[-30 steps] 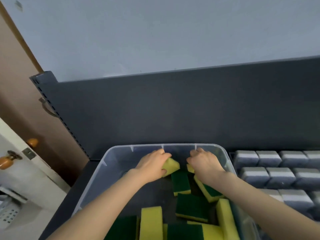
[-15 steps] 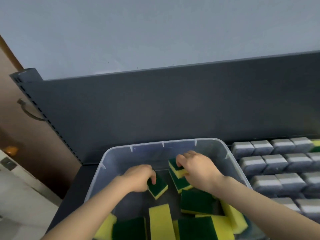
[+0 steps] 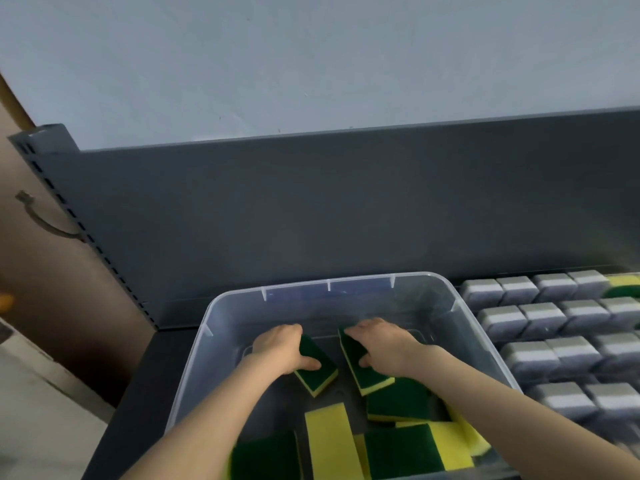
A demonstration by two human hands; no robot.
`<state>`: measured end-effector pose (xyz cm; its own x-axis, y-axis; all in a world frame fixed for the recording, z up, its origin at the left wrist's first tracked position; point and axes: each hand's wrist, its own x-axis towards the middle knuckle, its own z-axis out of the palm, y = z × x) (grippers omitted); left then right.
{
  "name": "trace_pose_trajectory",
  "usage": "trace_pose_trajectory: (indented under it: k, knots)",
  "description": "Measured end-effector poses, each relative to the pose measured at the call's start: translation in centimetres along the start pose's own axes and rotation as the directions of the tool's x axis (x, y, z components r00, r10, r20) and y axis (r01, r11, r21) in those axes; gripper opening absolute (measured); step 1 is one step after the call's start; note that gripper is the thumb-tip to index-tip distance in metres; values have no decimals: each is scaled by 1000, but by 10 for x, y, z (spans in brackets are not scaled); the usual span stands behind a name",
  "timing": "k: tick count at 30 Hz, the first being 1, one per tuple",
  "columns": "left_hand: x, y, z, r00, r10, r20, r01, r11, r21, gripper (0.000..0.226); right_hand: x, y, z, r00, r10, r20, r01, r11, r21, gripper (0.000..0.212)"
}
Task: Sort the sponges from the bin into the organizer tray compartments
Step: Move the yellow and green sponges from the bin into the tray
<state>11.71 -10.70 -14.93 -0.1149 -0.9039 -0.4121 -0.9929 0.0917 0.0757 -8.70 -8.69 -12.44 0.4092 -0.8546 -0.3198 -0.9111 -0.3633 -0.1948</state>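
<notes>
A clear plastic bin [image 3: 221, 327] stands in front of me on a dark shelf. Several green-and-yellow sponges lie loose in its near half, among them a yellow-side-up one [image 3: 329, 441]. My left hand [image 3: 280, 348] grips a sponge [image 3: 320, 370], green side up, fingers over its far end and thumb on top. My right hand [image 3: 384, 344] grips a second sponge [image 3: 367, 372] the same way. Both hands are inside the bin near its far wall, each sponge slanting toward me.
To the right of the bin, rows of grey-and-white sponges [image 3: 554, 323] fill the shelf, with one yellow-green sponge [image 3: 623, 285] at the far right. A dark grey back panel [image 3: 346, 209] rises behind the bin. A brown door with a handle [image 3: 45, 223] is at left.
Both hands have drawn their sponges apart and turned them green side up. The right hand's sponge has come off the pile and now lies lower, near the bin floor.
</notes>
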Motion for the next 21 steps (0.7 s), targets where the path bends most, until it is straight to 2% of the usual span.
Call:
trace_pose_trajectory:
  k: [2, 6, 11, 15, 18, 21]
  knots:
    - [0, 0, -1, 1000, 10, 15, -10, 1000, 0, 76, 4, -1, 2, 999, 22, 41, -22, 1000, -7, 56]
    - [-1, 0, -4, 1000, 14, 9, -14, 1000, -5, 75, 9, -5, 4, 998, 59, 7, -59, 998, -16, 53]
    - [-10, 7, -20, 984, 108, -144, -113, 993, -25, 69, 9, -10, 8, 989, 135, -53, -132, 989, 67, 39]
    - [-18, 9, -28, 964, 150, -221, -166, 985, -55, 50, -5, -6, -8, 977, 209, -34, -202, 967, 155, 51]
    - [-24, 12, -33, 941, 180, -286, -209, 975, -75, 41, -19, -3, -19, 953, 269, -138, -226, 937, 268, 45]
    - [-34, 14, -43, 911, 192, -364, -256, 957, -137, 38, -41, -7, -24, 886, 362, -289, -254, 902, 349, 39]
